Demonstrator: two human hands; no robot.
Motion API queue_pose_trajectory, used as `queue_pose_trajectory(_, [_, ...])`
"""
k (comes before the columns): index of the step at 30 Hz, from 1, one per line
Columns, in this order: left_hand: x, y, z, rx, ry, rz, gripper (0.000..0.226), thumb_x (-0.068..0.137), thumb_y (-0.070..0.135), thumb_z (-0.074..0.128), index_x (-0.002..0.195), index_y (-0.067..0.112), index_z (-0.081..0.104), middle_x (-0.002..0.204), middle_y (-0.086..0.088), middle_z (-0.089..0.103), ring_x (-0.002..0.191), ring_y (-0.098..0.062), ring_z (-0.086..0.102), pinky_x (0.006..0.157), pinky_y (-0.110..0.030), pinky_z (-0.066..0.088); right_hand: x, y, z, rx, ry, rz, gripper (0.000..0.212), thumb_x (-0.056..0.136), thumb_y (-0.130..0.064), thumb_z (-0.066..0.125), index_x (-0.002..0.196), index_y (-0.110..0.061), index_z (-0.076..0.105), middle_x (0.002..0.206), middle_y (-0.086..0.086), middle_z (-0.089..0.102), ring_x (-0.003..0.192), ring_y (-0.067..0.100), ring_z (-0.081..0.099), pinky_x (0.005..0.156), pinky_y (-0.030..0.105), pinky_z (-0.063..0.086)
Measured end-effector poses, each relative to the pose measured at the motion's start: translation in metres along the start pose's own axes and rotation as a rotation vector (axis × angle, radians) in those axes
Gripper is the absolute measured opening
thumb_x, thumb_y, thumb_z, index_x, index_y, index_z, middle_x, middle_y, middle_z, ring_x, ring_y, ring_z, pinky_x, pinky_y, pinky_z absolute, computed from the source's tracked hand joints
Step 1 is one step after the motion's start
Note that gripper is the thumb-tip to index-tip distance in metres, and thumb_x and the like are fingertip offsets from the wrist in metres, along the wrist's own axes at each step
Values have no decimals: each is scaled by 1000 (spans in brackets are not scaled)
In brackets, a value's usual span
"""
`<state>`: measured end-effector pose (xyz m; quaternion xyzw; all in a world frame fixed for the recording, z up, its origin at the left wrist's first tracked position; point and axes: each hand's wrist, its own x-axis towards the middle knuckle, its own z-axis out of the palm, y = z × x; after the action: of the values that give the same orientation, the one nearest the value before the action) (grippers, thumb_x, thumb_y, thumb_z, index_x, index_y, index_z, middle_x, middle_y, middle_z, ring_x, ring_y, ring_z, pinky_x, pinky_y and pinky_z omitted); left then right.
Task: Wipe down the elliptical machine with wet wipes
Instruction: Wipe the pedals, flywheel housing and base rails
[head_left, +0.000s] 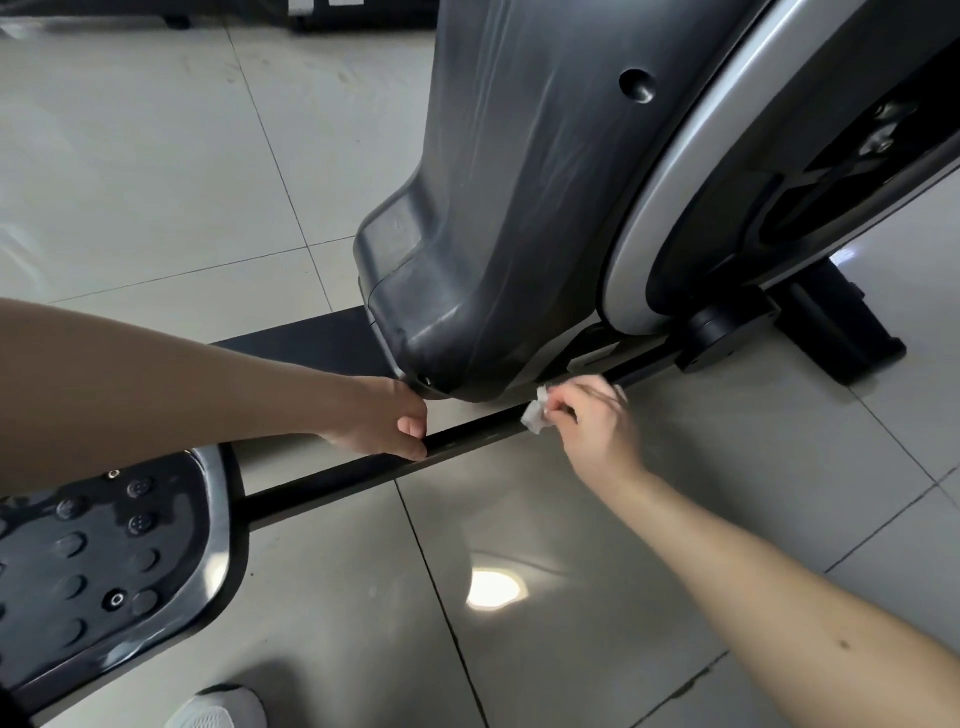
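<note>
- Elliptical machine (519, 208) stands on the tiled floor (156, 182); its black bar (337, 483) slants from the pedal (104, 561), lower left, toward the wheel (675, 182), upper right.
- Left hand (384, 421) grips the bar.
- Right hand (597, 421) pinches a white wipe (535, 413) on it.

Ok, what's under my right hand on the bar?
A crumpled white wipe, pinched against the black bar by the right hand. The hand covers the rest of it and the bar beneath.
</note>
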<state>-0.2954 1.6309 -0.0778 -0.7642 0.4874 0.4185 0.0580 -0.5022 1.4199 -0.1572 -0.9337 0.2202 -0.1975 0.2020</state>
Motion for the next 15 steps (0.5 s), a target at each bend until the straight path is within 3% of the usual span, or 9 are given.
queue_pose_trajectory(3, [-4, 3, 0, 36, -37, -33, 34, 95, 54, 59, 122, 33, 61, 112, 12, 59, 107, -15, 59, 99, -38, 52, 3, 11, -1, -70, -76, -193, 7, 84, -8, 69, 82, -13, 73, 95, -2, 75, 96, 22, 67, 81, 35, 38])
queue_pose_trajectory(6, [-2, -3, 2, 34, -43, -23, 35, 95, 54, 60, 123, 33, 60, 106, 15, 57, 106, -16, 59, 98, -39, 52, 13, 7, 10, -3, -61, -312, 13, 87, -11, 65, 79, -11, 75, 87, 3, 76, 85, 27, 69, 75, 38, 46])
queue_pose_trajectory(11, [-1, -11, 6, 42, -33, 4, 35, 95, 51, 61, 123, 29, 61, 95, 23, 54, 100, -10, 58, 96, -33, 51, 10, -61, 45, 187, -87, -639, 19, 89, -2, 69, 75, -13, 74, 86, 6, 74, 81, 24, 69, 72, 36, 49])
queue_pose_trajectory(15, [0, -16, 8, 28, -24, -5, 35, 94, 53, 62, 119, 29, 62, 98, 19, 55, 101, -13, 59, 97, -37, 52, 15, -51, 43, 183, -130, -703, 13, 89, -2, 76, 79, -12, 74, 88, 4, 74, 80, 23, 68, 71, 36, 49])
